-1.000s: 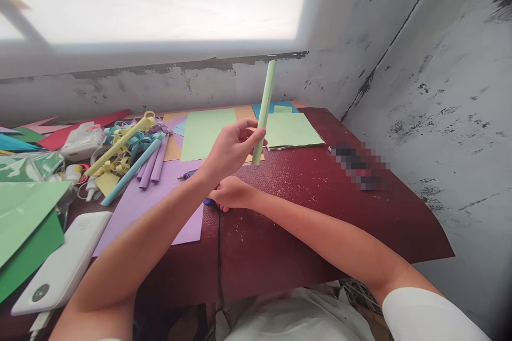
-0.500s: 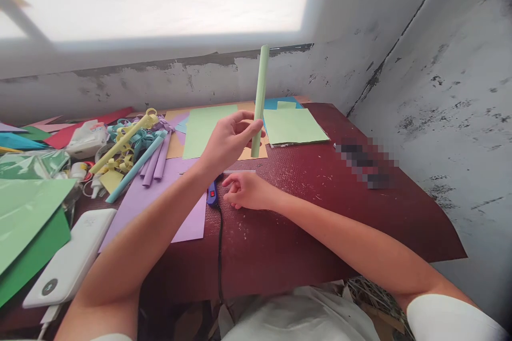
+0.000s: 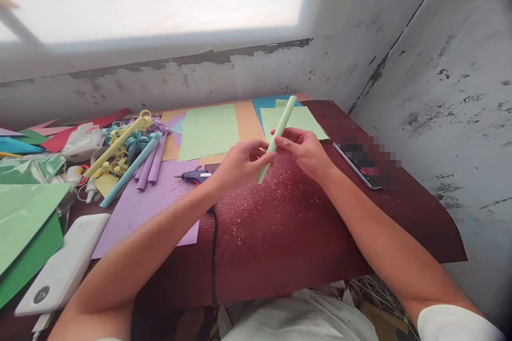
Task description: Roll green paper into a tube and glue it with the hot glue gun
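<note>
A light green rolled paper tube (image 3: 286, 116) is tilted over the table, its upper end leaning right. Near its lower end, my left hand (image 3: 245, 164) pinches it between thumb and fingers. My right hand (image 3: 306, 152) grips the same tube around its middle, the fingers partly behind it. Left of my hands, a dark blue glue gun (image 3: 197, 176) lies on a purple sheet (image 3: 160, 218), partly hidden by my left forearm. Light green sheets (image 3: 208, 133) lie behind the hands, on orange and blue paper.
To the left are purple tubes (image 3: 157, 159), a blue tube (image 3: 130, 171), a yellow tube (image 3: 120, 141) and curled paper strips. A white power bank (image 3: 64, 264) lies near the front left. A phone (image 3: 356, 165) sits at right. The glue gun's black cord (image 3: 214, 256) runs over the table's front edge.
The green tube has come down and tilted further right. My right hand has risen from the table and taken hold of it alongside my left. The glue gun now shows on the purple sheet.
</note>
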`<action>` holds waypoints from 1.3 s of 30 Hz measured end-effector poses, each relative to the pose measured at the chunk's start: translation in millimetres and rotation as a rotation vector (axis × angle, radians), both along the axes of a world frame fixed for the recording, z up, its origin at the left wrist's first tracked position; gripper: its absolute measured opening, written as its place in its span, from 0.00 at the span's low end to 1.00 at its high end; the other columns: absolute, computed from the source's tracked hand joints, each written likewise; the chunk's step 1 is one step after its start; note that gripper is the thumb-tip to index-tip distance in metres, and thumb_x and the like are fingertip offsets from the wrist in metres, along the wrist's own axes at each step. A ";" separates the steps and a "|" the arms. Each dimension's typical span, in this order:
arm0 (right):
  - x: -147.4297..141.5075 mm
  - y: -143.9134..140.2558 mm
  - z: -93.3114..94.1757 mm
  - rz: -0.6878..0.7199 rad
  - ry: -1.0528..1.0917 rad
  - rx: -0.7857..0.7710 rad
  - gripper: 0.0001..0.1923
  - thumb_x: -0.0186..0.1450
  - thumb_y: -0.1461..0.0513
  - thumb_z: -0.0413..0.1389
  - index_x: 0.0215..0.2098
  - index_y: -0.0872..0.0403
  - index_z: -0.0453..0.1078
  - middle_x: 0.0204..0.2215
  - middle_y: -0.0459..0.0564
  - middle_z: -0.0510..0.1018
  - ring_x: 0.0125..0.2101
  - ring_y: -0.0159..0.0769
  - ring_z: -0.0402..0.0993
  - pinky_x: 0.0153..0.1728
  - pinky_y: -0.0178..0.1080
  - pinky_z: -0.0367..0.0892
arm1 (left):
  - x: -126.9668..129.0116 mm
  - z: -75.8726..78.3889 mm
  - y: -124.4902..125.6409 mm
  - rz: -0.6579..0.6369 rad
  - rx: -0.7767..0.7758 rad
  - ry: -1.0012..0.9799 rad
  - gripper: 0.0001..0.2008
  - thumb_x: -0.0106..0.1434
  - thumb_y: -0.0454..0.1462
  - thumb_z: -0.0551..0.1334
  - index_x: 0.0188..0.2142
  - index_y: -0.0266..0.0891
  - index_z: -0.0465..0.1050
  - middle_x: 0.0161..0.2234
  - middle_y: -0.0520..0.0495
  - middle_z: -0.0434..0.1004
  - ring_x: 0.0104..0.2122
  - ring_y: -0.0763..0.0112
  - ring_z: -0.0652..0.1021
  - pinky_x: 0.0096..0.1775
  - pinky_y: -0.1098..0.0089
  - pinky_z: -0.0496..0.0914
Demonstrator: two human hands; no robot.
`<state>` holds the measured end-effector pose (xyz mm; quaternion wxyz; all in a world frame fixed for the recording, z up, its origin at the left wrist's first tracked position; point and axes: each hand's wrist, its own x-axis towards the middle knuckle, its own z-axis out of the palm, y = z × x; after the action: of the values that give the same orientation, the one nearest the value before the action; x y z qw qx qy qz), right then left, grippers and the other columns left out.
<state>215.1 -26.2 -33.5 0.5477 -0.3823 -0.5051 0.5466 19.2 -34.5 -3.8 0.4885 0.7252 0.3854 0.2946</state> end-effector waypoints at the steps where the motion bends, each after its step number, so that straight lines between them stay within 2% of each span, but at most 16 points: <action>1: 0.6 0.1 -4.0 -0.001 0.018 -0.009 0.20 0.54 0.50 0.72 0.41 0.51 0.81 0.36 0.48 0.82 0.36 0.34 0.77 0.45 0.41 0.74 | 0.1 -1.5 0.5 -0.015 -0.001 0.020 0.16 0.67 0.47 0.64 0.47 0.38 0.77 0.35 0.44 0.83 0.29 0.72 0.78 0.29 0.71 0.71; 3: 4.5 1.3 -8.7 -0.003 0.043 -0.030 0.20 0.52 0.51 0.74 0.39 0.51 0.82 0.35 0.47 0.82 0.37 0.35 0.78 0.46 0.42 0.74 | 0.1 -2.9 2.6 -0.058 -0.023 0.058 0.15 0.66 0.45 0.65 0.46 0.39 0.77 0.34 0.45 0.84 0.30 0.72 0.79 0.31 0.71 0.71; 6: 12.8 4.8 -10.2 0.007 0.049 -0.050 0.18 0.54 0.52 0.73 0.38 0.52 0.82 0.34 0.48 0.83 0.35 0.34 0.77 0.43 0.39 0.73 | 0.3 -1.8 5.7 -0.112 -0.056 0.095 0.11 0.64 0.44 0.66 0.41 0.38 0.79 0.30 0.47 0.83 0.27 0.73 0.78 0.30 0.71 0.69; 10: 17.3 9.2 -11.5 -0.028 0.019 -0.086 0.20 0.55 0.49 0.72 0.38 0.54 0.83 0.31 0.50 0.83 0.32 0.32 0.77 0.37 0.36 0.73 | 1.1 -0.5 7.3 -0.120 -0.069 0.092 0.12 0.64 0.44 0.66 0.36 0.38 0.80 0.26 0.49 0.80 0.24 0.74 0.75 0.27 0.72 0.67; 15: 16.1 11.9 -17.9 -0.016 0.004 -0.075 0.20 0.54 0.48 0.72 0.33 0.55 0.81 0.30 0.52 0.84 0.30 0.35 0.79 0.35 0.38 0.74 | 0.8 -7.6 8.5 -0.099 -0.116 0.134 0.16 0.64 0.48 0.66 0.40 0.37 0.80 0.32 0.45 0.83 0.28 0.72 0.78 0.30 0.71 0.70; 19: 18.9 15.1 -20.0 -0.011 0.009 -0.104 0.19 0.54 0.49 0.72 0.34 0.54 0.82 0.31 0.52 0.85 0.32 0.37 0.80 0.38 0.39 0.74 | 0.6 -13.7 9.1 -0.102 -0.083 0.155 0.17 0.67 0.49 0.63 0.36 0.36 0.80 0.33 0.44 0.83 0.31 0.70 0.79 0.35 0.69 0.73; 23: 21.3 17.9 -20.3 -0.102 0.080 -0.102 0.20 0.55 0.48 0.72 0.37 0.53 0.83 0.31 0.51 0.85 0.33 0.37 0.81 0.40 0.39 0.74 | 0.7 -14.7 8.5 -0.116 -0.034 0.242 0.17 0.66 0.48 0.63 0.32 0.36 0.79 0.30 0.47 0.81 0.29 0.71 0.76 0.34 0.69 0.70; 25: 20.4 17.3 -20.9 -0.067 0.074 -0.104 0.20 0.55 0.48 0.72 0.37 0.53 0.82 0.31 0.51 0.85 0.33 0.37 0.81 0.39 0.39 0.74 | 1.3 -16.2 8.3 -0.096 -0.052 0.250 0.17 0.65 0.48 0.64 0.32 0.36 0.79 0.30 0.47 0.81 0.29 0.71 0.76 0.33 0.69 0.70; 28: 17.7 14.4 -21.6 0.036 0.038 -0.115 0.20 0.55 0.47 0.72 0.37 0.53 0.82 0.32 0.52 0.86 0.33 0.38 0.82 0.38 0.40 0.74 | 2.3 -21.8 8.6 -0.065 -0.085 0.143 0.17 0.66 0.49 0.64 0.35 0.36 0.79 0.33 0.45 0.81 0.32 0.69 0.79 0.35 0.69 0.73; 30: 16.7 13.0 -21.6 0.058 0.022 -0.132 0.21 0.56 0.47 0.72 0.38 0.54 0.82 0.32 0.52 0.86 0.32 0.37 0.81 0.38 0.39 0.75 | 2.5 -25.9 8.9 -0.073 -0.075 0.089 0.17 0.66 0.49 0.63 0.36 0.36 0.79 0.34 0.45 0.82 0.33 0.68 0.80 0.36 0.68 0.75; 35: 18.1 14.9 -21.4 -0.069 0.060 -0.128 0.19 0.59 0.49 0.70 0.42 0.52 0.81 0.31 0.51 0.86 0.31 0.36 0.81 0.35 0.37 0.75 | 1.4 -28.8 7.9 -0.122 -0.049 0.178 0.17 0.67 0.47 0.62 0.32 0.36 0.79 0.31 0.46 0.81 0.30 0.68 0.79 0.33 0.70 0.73; 39: 19.0 16.5 -22.3 -0.049 0.051 -0.138 0.18 0.59 0.49 0.69 0.40 0.53 0.81 0.32 0.53 0.86 0.30 0.37 0.81 0.33 0.37 0.75 | 2.7 -27.3 6.2 -0.073 -0.039 0.151 0.15 0.66 0.48 0.63 0.35 0.37 0.78 0.32 0.46 0.82 0.30 0.69 0.79 0.32 0.71 0.71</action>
<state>234.1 -9.7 -55.7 0.5458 -0.4172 -0.4428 0.5761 21.9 -28.3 -31.0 0.4826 0.7494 0.3999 0.2136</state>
